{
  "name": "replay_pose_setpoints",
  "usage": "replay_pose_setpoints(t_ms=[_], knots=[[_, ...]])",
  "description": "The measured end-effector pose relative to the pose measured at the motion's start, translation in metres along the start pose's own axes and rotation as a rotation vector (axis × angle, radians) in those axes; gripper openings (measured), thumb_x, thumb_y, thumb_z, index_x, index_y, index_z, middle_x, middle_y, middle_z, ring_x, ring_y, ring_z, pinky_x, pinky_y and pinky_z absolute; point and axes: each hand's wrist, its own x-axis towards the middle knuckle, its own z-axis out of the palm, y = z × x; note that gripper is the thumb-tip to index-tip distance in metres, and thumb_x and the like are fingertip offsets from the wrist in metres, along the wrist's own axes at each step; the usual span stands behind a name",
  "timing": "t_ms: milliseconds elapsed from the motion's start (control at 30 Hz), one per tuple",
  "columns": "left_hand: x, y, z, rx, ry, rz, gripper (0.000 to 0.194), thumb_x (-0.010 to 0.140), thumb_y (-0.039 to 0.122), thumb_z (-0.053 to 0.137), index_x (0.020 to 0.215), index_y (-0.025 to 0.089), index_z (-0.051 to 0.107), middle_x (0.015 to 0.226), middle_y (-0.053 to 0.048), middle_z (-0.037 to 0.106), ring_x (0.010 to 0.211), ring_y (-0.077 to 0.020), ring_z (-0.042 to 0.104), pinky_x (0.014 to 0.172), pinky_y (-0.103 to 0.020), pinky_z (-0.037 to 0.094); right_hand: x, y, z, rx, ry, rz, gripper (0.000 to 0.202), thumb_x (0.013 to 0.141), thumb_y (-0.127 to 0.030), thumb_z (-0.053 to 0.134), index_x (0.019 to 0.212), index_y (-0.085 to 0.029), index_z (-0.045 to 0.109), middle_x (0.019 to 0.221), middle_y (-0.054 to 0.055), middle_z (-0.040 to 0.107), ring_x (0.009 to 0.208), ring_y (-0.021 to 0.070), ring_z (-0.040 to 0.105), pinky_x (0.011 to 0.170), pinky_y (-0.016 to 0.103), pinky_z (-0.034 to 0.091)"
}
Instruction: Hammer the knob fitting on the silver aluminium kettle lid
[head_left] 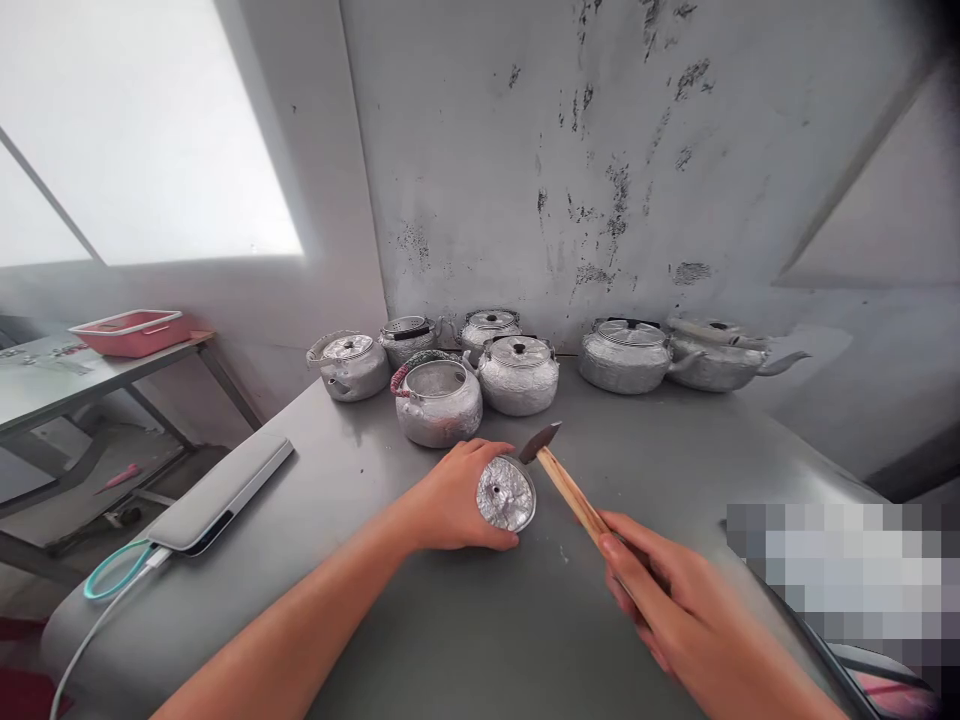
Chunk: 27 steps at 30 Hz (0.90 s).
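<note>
My left hand [457, 500] is wrapped round a small, crumpled silver kettle lid [508, 494] with a hole in its middle, tilted so its round face shows. In my right hand [652, 580] is a hammer [571, 488], gripped by its light wooden handle. Its dark metal head lies close to the lid's upper right edge; whether they touch I cannot tell. Just beyond my left hand stands a lidless, dented kettle [439, 400] with a red and green wrapped handle. A lidded kettle [519, 373] with a black knob sits to its right.
More dented kettles line the wall, including a lidded one [625, 353] and a long-spouted one [716, 360] at right. A grey power bank [225, 495] with a cable lies on the grey table [450, 640] at left. A red basket [131, 333] stands on a side table.
</note>
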Motion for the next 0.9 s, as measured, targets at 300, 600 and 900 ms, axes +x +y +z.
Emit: replay_pose_setpoints(t_ms=[300, 600, 900], knots=[[0.000, 0.000, -0.004, 0.006, 0.017, -0.010, 0.091, 0.057, 0.046, 0.084, 0.138, 0.027, 0.049, 0.138, -0.007, 0.052, 0.128, -0.0319, 0.050, 0.110, -0.043, 0.040, -0.001, -0.002, 0.002, 0.281, -0.056, 0.080, 0.031, 0.098, -0.050, 0.037, 0.083, -0.025, 0.048, 0.072, -0.005, 0.046, 0.056, 0.0112, 0.041, 0.048, 0.020, 0.037], [0.001, -0.005, -0.002, 0.025, -0.006, 0.028, 0.094, 0.059, 0.036, 0.080, 0.145, 0.024, 0.042, 0.150, -0.009, 0.043, 0.139, -0.0330, 0.039, 0.117, -0.044, 0.033, 0.001, 0.001, 0.008, 0.234, -0.131, 0.127, 0.033, 0.098, -0.051, 0.033, 0.093, -0.026, 0.054, 0.069, -0.007, 0.040, 0.046, 0.0087, 0.040, 0.037, 0.018, 0.039], [0.003, -0.004, 0.000, 0.082, 0.071, -0.001, 0.089, 0.057, 0.049, 0.082, 0.137, 0.027, 0.050, 0.127, -0.005, 0.060, 0.122, -0.0327, 0.055, 0.106, -0.042, 0.044, -0.005, -0.011, 0.005, 0.242, -0.138, 0.162, 0.034, 0.097, -0.050, 0.038, 0.079, -0.024, 0.051, 0.072, -0.006, 0.042, 0.045, 0.0076, 0.036, 0.036, 0.018, 0.030]])
